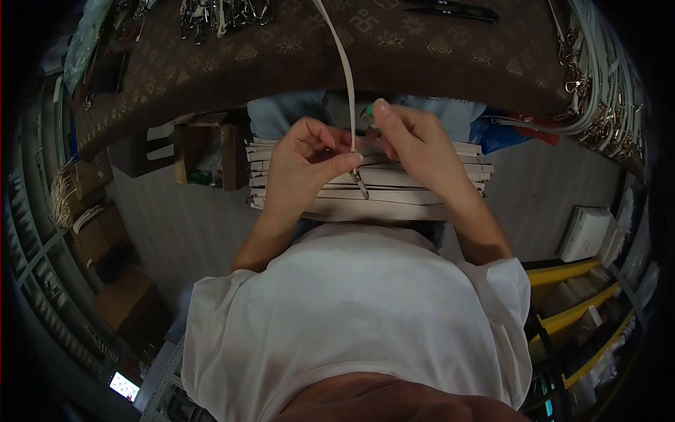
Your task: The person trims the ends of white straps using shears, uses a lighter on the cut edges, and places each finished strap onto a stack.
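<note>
A narrow pale strap (346, 63) runs down from the table to my left hand (299, 158), whose thumb and fingers pinch it near its lower end. Just below the pinch hangs a metal snap hook (361, 186). My right hand (415, 141) is closed around a small object with a green end (368, 111), raised beside the strap; its kind is mostly hidden by the fingers. Beneath both hands, a stack of pale flat straps (302, 202) lies across my lap.
A brown patterned cloth (295, 67) covers the table ahead. On it are metal hooks (221, 17) and a dark tool (453, 10). White straps with gold-coloured hooks (605, 91) hang at the right. A cardboard box (228, 156) stands below, left; yellow-edged shelving (562, 320) is at lower right.
</note>
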`<control>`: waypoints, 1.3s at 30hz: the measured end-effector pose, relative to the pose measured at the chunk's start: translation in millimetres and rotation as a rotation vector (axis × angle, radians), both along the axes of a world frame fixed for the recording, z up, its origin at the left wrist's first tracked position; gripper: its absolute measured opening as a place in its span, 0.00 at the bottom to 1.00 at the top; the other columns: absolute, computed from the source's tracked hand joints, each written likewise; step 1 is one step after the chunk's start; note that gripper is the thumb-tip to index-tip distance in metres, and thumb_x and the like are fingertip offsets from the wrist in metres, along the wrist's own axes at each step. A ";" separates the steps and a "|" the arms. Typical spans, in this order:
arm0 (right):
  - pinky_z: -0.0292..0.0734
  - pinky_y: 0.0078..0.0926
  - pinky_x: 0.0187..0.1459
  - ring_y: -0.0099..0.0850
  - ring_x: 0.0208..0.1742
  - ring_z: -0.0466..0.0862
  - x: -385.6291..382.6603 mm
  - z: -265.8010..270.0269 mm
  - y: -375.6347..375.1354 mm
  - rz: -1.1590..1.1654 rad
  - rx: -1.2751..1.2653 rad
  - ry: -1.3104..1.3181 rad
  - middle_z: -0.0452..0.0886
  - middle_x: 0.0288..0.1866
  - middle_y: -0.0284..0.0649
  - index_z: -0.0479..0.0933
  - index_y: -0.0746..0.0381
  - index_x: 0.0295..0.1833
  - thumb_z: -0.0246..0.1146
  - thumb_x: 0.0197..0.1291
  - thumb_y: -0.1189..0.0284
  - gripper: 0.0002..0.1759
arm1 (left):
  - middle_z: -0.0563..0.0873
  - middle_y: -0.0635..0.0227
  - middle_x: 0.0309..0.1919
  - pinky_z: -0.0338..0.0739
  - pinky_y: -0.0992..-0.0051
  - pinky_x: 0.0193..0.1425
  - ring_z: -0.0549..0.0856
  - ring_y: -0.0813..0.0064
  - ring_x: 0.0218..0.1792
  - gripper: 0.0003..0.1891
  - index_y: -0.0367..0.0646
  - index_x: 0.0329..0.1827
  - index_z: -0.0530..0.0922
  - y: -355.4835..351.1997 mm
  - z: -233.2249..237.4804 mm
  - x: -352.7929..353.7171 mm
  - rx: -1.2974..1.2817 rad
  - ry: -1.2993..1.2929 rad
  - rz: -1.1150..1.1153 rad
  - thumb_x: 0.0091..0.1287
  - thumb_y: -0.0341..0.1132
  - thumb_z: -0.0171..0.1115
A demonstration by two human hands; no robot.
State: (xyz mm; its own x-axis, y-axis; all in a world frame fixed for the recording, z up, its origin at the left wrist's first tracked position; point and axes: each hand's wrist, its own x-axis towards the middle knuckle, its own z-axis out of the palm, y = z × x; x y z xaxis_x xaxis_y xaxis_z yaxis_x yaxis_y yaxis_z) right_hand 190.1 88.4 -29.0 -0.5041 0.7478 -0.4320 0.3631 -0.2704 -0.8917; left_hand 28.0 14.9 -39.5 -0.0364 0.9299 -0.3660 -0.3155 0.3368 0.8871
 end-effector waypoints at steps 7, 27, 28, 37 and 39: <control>0.68 0.25 0.28 0.28 0.24 0.72 53.4 3.6 62.5 -0.495 0.996 -0.204 0.72 0.25 0.41 0.76 0.65 0.45 0.57 0.59 0.65 0.15 | 0.81 0.64 0.37 0.75 0.80 0.42 0.79 0.79 0.36 0.15 0.34 0.51 0.69 -4.9 5.9 5.3 0.035 0.034 0.029 0.60 0.23 0.56; 0.69 0.21 0.25 0.25 0.27 0.75 22.9 29.5 61.3 -0.415 0.760 0.076 0.75 0.27 0.38 0.75 0.66 0.35 0.55 0.58 0.74 0.06 | 0.76 0.69 0.29 0.67 0.86 0.24 0.71 0.86 0.20 0.11 0.32 0.46 0.74 -8.9 18.2 -5.8 0.060 -0.032 0.080 0.67 0.29 0.46; 0.69 0.21 0.25 0.25 0.27 0.75 21.1 30.6 49.1 -0.409 0.755 0.073 0.75 0.27 0.38 0.75 0.66 0.35 0.55 0.58 0.74 0.06 | 0.76 0.67 0.31 0.68 0.85 0.25 0.73 0.84 0.21 0.11 0.31 0.47 0.73 -10.1 20.2 -6.4 0.073 -0.071 0.056 0.67 0.28 0.46; 0.66 0.20 0.24 0.26 0.25 0.70 -2.3 22.3 -6.1 0.013 0.937 0.018 0.70 0.28 0.39 0.77 0.63 0.46 0.64 0.48 0.74 0.16 | 0.76 0.64 0.34 0.74 0.82 0.29 0.78 0.80 0.25 0.12 0.29 0.48 0.72 -13.1 33.1 -7.7 0.140 -0.144 0.014 0.66 0.26 0.46; 0.66 0.22 0.23 0.28 0.25 0.70 -4.1 17.9 -12.7 0.044 1.048 0.010 0.70 0.27 0.38 0.78 0.62 0.45 0.68 0.40 0.73 0.21 | 0.76 0.64 0.34 0.74 0.82 0.29 0.78 0.80 0.25 0.12 0.29 0.48 0.72 -13.0 32.3 -7.2 0.138 -0.158 0.021 0.66 0.26 0.46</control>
